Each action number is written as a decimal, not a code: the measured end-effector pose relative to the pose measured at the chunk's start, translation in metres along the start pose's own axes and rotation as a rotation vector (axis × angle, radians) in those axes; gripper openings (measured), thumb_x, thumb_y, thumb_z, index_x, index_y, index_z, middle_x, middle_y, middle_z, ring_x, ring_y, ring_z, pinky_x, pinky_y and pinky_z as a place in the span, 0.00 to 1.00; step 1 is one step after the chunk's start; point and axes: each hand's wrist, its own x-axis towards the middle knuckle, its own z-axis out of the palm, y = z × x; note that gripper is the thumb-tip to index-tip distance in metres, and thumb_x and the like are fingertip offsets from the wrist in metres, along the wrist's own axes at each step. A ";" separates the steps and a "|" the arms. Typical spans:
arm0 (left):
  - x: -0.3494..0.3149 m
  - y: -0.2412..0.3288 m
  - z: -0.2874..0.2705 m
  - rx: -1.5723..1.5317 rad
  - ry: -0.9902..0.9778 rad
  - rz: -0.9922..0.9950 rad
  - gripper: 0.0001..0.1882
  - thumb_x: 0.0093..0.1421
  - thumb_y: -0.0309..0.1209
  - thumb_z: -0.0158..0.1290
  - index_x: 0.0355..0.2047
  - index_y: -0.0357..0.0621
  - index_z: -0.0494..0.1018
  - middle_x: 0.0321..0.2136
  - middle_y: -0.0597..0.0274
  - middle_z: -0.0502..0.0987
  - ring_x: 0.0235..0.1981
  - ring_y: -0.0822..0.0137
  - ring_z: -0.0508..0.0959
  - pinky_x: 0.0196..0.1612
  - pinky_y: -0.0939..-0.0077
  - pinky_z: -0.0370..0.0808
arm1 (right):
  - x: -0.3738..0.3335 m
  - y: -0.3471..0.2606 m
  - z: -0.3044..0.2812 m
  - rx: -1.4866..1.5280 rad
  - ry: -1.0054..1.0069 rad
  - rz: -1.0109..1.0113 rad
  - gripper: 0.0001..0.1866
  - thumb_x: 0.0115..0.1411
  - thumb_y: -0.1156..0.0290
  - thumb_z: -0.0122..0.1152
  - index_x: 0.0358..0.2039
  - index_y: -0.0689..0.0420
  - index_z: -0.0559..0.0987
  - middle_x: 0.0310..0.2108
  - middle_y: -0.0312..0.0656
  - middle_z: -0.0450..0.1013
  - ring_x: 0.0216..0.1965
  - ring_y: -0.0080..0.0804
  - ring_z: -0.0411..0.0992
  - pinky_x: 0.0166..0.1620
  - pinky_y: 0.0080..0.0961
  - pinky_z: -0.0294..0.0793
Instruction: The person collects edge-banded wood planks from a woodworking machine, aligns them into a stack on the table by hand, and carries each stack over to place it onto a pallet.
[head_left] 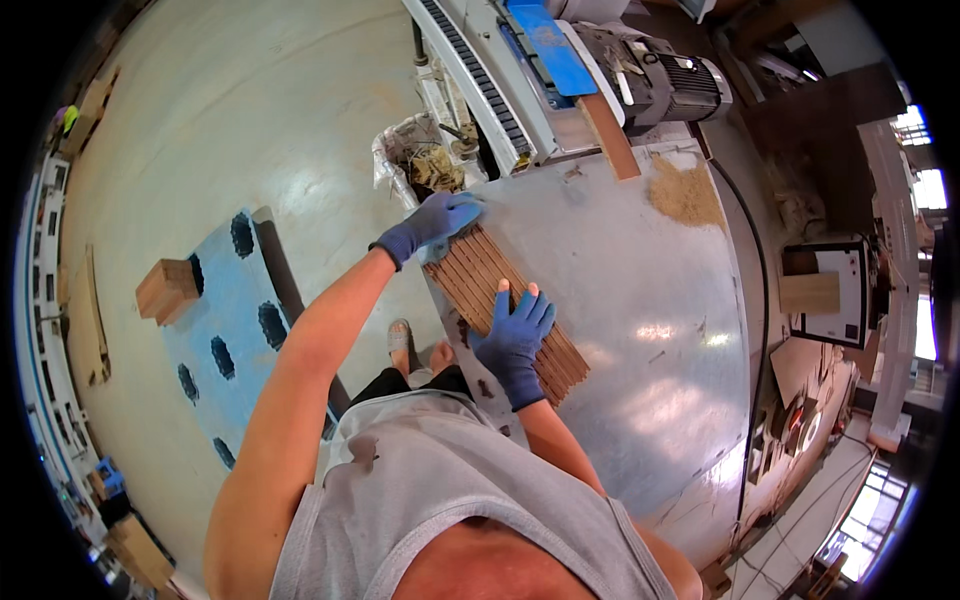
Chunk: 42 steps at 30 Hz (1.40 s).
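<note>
A row of narrow brown wooden strips (487, 272), packed side by side, lies slantwise on the metal table (650, 280) along its left edge. My left hand (432, 224), in a blue glove, is at the far end of the strips, its fingers stretched out toward the right. Part of those fingers is hard to make out. On the near half of the row rests my right hand (515, 345), also gloved, fingers spread across the strips; two bare fingertips poke out of its glove.
Beyond the table stands a machine with a motor (680, 85), and a brown board (610, 135) sticks out from it. Sawdust (685, 192) is heaped at the table's far right. A lined bin (410, 165) stands beside the machine. Left, a blue pallet (235, 300) bears stacked wood blocks (168, 291).
</note>
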 end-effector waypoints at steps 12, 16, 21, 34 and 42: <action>-0.039 -0.057 0.026 -0.512 0.068 -0.123 0.20 0.73 0.33 0.46 0.59 0.33 0.73 0.53 0.63 0.78 0.52 0.73 0.75 0.59 0.77 0.70 | -0.005 -0.005 -0.007 -0.064 -0.081 0.006 0.52 0.48 0.45 0.71 0.68 0.60 0.62 0.64 0.70 0.54 0.64 0.71 0.53 0.64 0.72 0.47; -0.038 -0.034 0.049 -0.640 0.029 -0.056 0.21 0.74 0.36 0.45 0.58 0.33 0.73 0.54 0.61 0.77 0.53 0.74 0.74 0.59 0.77 0.69 | -0.008 0.004 -0.013 -0.071 -0.128 0.039 0.54 0.46 0.43 0.71 0.68 0.60 0.62 0.65 0.70 0.53 0.65 0.70 0.52 0.64 0.71 0.48; -0.036 -0.037 0.044 -0.608 -0.127 0.097 0.26 0.77 0.39 0.37 0.65 0.32 0.64 0.66 0.54 0.67 0.67 0.65 0.65 0.70 0.72 0.57 | -0.015 0.006 -0.016 -0.071 -0.099 0.066 0.56 0.43 0.43 0.74 0.67 0.60 0.63 0.64 0.70 0.54 0.64 0.71 0.53 0.63 0.71 0.49; -0.038 -0.025 0.035 -0.576 -0.168 0.109 0.26 0.77 0.37 0.37 0.66 0.32 0.63 0.67 0.53 0.65 0.69 0.65 0.62 0.71 0.72 0.54 | -0.021 0.016 -0.015 -0.058 -0.061 0.017 0.58 0.39 0.46 0.77 0.66 0.63 0.63 0.63 0.68 0.54 0.63 0.71 0.54 0.62 0.70 0.51; -0.037 -0.023 0.035 -0.511 -0.183 0.115 0.27 0.77 0.42 0.35 0.67 0.34 0.63 0.67 0.55 0.65 0.69 0.64 0.62 0.71 0.72 0.55 | -0.022 0.017 -0.016 -0.042 -0.042 0.030 0.58 0.38 0.46 0.77 0.65 0.63 0.64 0.63 0.69 0.54 0.62 0.71 0.55 0.62 0.69 0.52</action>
